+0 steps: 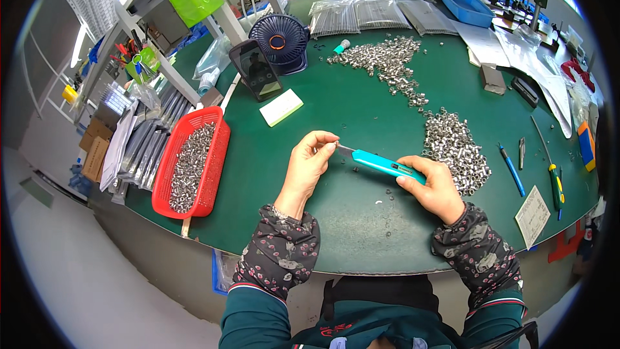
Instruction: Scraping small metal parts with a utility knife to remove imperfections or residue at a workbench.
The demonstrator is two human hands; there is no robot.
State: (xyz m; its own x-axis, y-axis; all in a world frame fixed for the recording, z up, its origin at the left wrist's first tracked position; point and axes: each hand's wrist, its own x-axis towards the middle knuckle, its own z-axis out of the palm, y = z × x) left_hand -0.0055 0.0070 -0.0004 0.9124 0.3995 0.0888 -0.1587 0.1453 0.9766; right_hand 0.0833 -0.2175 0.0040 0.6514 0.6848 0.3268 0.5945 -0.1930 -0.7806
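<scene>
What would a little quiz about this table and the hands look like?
1. True or false: the right hand holds a blue-green knife.
2. What is in the red basket? A) small metal parts B) apples C) pens
3. Which hand pinches something tiny at the blade's tip?

Key: 1 true. 2 A. 3 the left hand; the pinched thing is too small to tell.

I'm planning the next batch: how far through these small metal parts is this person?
Seemingly done: a red basket partly filled with metal parts. In hand: the right hand holds a teal utility knife, its blade at something tiny pinched in the left hand. Apparently left: two loose piles on the green table.
</scene>
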